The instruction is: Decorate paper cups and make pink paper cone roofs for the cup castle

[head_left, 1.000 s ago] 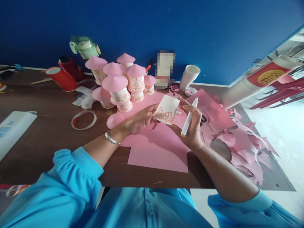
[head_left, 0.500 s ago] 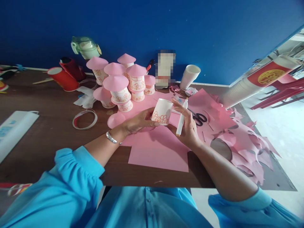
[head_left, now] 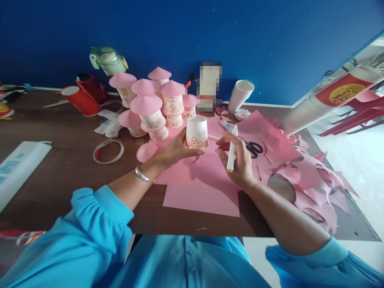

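Note:
My left hand (head_left: 177,151) grips a white paper cup (head_left: 197,129) near its lower end, thumb across the front. Orange flower drawings run round the cup's lower part. To its right, my right hand (head_left: 238,160) is closed around a white marker pen (head_left: 232,150), apart from the cup. Pink paper sheets (head_left: 201,196) lie beneath both hands. Behind my left hand stands a cluster of decorated cups, several with pink paper cone roofs (head_left: 146,105). A loose pink cone (head_left: 147,153) rests beside my left wrist.
Black-handled scissors (head_left: 255,149) and cut pink scraps (head_left: 312,180) lie to the right. A stack of white cups (head_left: 241,96) stands by the blue wall. On the left are a tape roll (head_left: 108,151), a red cup (head_left: 80,101) and a white packet (head_left: 24,168).
My right hand has drawn away from the cup, still with the marker. My left hand has turned the cup more upright and moved it slightly left.

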Motion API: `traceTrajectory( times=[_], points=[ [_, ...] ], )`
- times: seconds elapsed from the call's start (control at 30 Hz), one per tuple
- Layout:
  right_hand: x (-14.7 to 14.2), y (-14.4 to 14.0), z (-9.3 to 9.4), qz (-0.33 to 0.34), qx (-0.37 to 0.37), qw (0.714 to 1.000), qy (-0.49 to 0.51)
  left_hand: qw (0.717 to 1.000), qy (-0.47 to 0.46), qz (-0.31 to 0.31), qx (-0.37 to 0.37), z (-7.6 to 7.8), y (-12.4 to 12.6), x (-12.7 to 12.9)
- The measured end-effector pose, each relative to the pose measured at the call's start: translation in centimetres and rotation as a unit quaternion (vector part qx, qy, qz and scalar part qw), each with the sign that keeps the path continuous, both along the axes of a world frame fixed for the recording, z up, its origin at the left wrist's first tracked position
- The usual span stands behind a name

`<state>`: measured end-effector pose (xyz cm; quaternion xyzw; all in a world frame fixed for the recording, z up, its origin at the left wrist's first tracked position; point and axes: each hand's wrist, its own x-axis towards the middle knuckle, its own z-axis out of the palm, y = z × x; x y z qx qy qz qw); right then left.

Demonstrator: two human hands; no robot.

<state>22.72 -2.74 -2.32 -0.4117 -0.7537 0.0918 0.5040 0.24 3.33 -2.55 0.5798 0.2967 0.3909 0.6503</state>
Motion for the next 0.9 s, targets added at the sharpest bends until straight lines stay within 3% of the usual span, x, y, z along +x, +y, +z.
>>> traceTrajectory(
  times=[0.37, 0.53, 0.7, 0.9],
  points=[
    [0.2, -0.4, 1.3, -0.011, 0.066, 0.998, 0.007, 0.999, 0.030, 0.002, 0.019, 0.8, -0.2, 0.0],
    [-0.2, -1.1, 1.8, 0.038, 0.080, 0.996, 0.017, 0.997, 0.064, -0.005, 0.035, 1.3, -0.4, -0.1],
    [-0.9, -1.7, 1.8, -0.034, 0.064, 0.997, 0.013, 0.995, 0.091, -0.032, 0.036, 1.6, -0.4, -0.2],
    [-0.9, -1.2, 1.9, -0.017, 0.095, 0.995, 0.022, 0.992, 0.107, -0.047, 0.046, 0.9, -0.1, -0.4]
  ],
)
